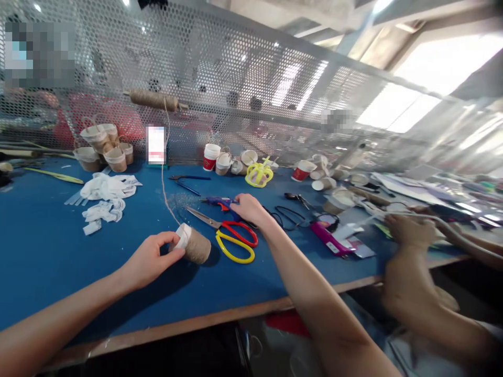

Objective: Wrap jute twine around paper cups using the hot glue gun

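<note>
Between the thumb and fingers of my left hand (157, 256) is the white rim of a paper cup (197, 247), tilted on its side. Brown twine wraps the cup's body, and a strand (165, 193) runs from it up to a twine spool (151, 99) on the mesh screen. My right hand (249, 208) is closed around the handle of a blue hot glue gun (218, 201), its nozzle pointing left. Scissors (236, 241) with one red and one yellow handle lie between my hands, just right of the cup.
Twine-wrapped cups (104, 146) are stacked at the back left, near crumpled white strips (106, 188). Pliers (190, 180) and a yellow crown-shaped piece (259, 173) lie farther back. At right are a purple case (330, 238) and a co-worker's hand (411, 230). The table's front edge (188, 324) is near.
</note>
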The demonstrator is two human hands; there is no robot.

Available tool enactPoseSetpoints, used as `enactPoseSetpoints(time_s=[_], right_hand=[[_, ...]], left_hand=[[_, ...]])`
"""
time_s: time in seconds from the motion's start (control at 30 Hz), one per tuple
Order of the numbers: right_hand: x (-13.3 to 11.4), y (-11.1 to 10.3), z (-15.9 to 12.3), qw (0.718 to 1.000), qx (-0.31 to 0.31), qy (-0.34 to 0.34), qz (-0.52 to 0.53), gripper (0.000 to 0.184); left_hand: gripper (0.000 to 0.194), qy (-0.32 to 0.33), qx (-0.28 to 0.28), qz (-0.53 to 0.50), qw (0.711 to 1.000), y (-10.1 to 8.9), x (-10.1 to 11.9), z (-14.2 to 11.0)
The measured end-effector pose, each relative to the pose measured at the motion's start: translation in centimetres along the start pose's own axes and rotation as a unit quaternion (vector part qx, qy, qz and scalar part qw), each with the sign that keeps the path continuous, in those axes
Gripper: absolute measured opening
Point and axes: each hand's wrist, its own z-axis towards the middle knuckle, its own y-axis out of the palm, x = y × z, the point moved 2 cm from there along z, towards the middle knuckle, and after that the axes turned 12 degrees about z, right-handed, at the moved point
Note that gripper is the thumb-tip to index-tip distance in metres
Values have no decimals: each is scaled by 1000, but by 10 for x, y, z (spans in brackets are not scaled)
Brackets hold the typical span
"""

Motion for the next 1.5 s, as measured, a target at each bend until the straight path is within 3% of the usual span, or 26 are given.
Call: enactPoseSetpoints(time_s=[0.13, 0.23, 0.43, 0.53, 0.63, 0.77, 0.9, 1.0, 1.1, 1.23, 1.37, 1.43, 1.5], right_hand=[[21, 5, 11, 997, -46, 62, -17, 31], [22, 10, 13, 996, -36, 77, 13, 29], [2, -3, -9, 988, 40, 6, 148, 35], [-12, -5, -32, 963, -9, -17, 270, 21], [-25, -3, -54, 941, -69, -31, 331, 23], [-33, 4, -74, 956, -109, -40, 271, 20], [-30, 10, -81, 977, -103, -39, 183, 17], [-25, 14, -83, 983, -80, -112, 121, 18], [-20, 16, -84, 972, -48, -220, 60, 17], [-14, 16, -84, 948, -47, -315, -8, 15], [-18, 10, -89, 889, -22, -438, -133, 32], [-19, 8, -91, 882, -24, -447, -149, 32], [-19, 7, -90, 900, -35, -416, -128, 27]], left_hand=[[19, 3, -4, 5, 1000, 1, 1, 5], [20, 0, -7, -6, 1000, 1, -1, 7], [23, -27, 15, -64, 997, -2, -12, 4], [23, -26, 24, -84, 996, -3, -14, 4], [21, -19, 23, -85, 996, -4, -14, 4], [21, -22, 25, -67, 997, -5, -15, 5], [20, -28, 31, -58, 997, -7, -16, 5], [20, -35, 30, -48, 998, -7, -16, 4], [20, -37, 24, -46, 998, -6, -17, 4], [20, -30, 24, -47, 998, -5, -17, 3], [20, -37, 23, -42, 998, -6, -17, 4], [20, -37, 21, -40, 998, -7, -17, 4], [20, -36, 18, -38, 998, -7, -17, 4]])
